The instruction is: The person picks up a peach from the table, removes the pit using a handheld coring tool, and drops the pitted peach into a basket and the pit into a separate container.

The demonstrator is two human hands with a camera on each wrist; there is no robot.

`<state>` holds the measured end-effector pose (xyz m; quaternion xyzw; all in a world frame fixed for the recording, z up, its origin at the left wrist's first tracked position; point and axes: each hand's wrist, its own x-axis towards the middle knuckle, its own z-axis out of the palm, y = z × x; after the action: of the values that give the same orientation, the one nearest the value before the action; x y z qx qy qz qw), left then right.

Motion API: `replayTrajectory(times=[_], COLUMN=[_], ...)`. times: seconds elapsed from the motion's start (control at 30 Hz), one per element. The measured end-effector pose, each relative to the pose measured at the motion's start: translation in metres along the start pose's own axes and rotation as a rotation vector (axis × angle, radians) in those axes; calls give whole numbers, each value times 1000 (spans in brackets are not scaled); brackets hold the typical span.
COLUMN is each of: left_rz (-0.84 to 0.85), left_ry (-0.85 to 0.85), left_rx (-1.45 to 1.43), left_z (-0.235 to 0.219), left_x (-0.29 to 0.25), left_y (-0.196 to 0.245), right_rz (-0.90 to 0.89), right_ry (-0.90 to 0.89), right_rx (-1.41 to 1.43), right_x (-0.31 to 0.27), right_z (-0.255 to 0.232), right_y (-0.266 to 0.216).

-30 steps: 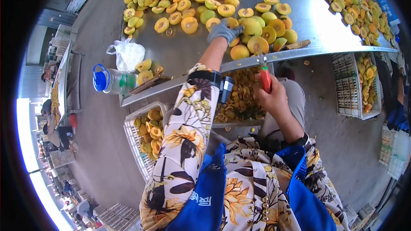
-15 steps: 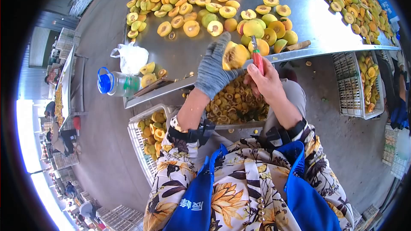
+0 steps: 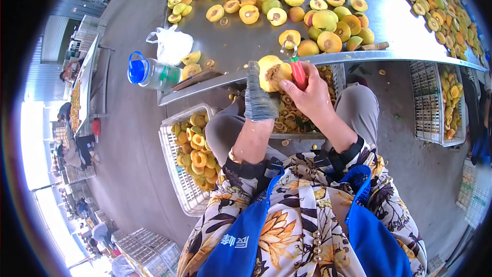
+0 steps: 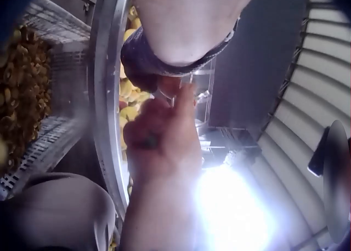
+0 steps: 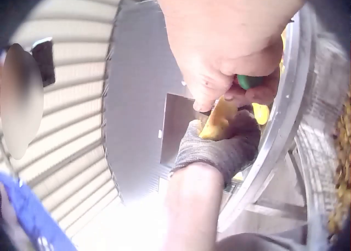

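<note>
Peach half (image 3: pixel 270 72) off tabletop (image 3: pixel 241 46), just below its near edge, cupped in gloved left hand (image 3: pixel 259 95). Right hand (image 3: pixel 307 95) clamped on red-handled knife (image 3: pixel 297 72), touching peach's right side, above crate of pits (image 3: pixel 292 118).

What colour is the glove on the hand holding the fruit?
Grey knit: the glove on the left hand holding the fruit, clearest in the head view.
</note>
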<state>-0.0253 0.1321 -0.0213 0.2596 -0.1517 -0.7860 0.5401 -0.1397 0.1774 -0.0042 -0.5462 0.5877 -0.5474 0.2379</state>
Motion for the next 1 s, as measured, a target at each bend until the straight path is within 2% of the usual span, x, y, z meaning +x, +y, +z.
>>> replayTrajectory(times=[0.07, 0.13, 0.23, 0.27, 0.33, 0.4, 0.47, 0.53, 0.6, 0.63, 0.67, 0.7, 0.73, 0.8, 0.87, 0.93, 1.0], left_rz=[36, 78, 258, 253, 363, 364, 452, 467, 502, 500, 434, 370, 370, 203, 191, 45, 12], left_ry=[171, 156, 25, 22, -10, -27, -25, -14, 8, 8, 30, 55, 60, 77, 87, 81, 72], left_rx=[87, 171, 317, 316, 467, 474, 763, 760, 756, 758, 621, 485, 488, 368, 377, 464, 434], left_z=[-6, -8, 2, 2, 5, 7, 6, 3, 1, 2, 3, 3, 1, -5, -7, -9, -11], left_x=[5, 0, -7, -7, -8, -11, -11, -10, -9, -8, -8, -7, -6, -1, 2, 4, 2], left_y=[3, 5, 3, 0, -6, -10, -12, -15, -18, -17, -16, -15, -12, -5, 2, 10, 11], right_rz=[172, 135, 146, 148, 192, 220, 245, 269, 314, 356, 357, 310, 262, 227, 194, 294, 238], right_ry=[-165, -183, -312, -308, -323, -311, -301, -244, -292, -342, -344, -381, -417, -453, -488, -568, -552], right_rx=[-71, -83, -63, -66, -49, -53, -58, -29, -36, -43, -41, -68, -95, -122, -148, -146, -122], right_x=[-5, -20, -34, -35, -36, -37, -39, -44, -44, -44, -44, -44, -44, -44, -44, -41, -45], right_z=[-10, -7, -5, -5, -4, -5, -3, 1, 0, -1, -2, -3, -4, -4, -3, -6, -1], right_y=[-15, -8, 0, 3, 3, 1, 0, -1, -3, -5, -6, -6, -6, 2, 6, 4, 11])
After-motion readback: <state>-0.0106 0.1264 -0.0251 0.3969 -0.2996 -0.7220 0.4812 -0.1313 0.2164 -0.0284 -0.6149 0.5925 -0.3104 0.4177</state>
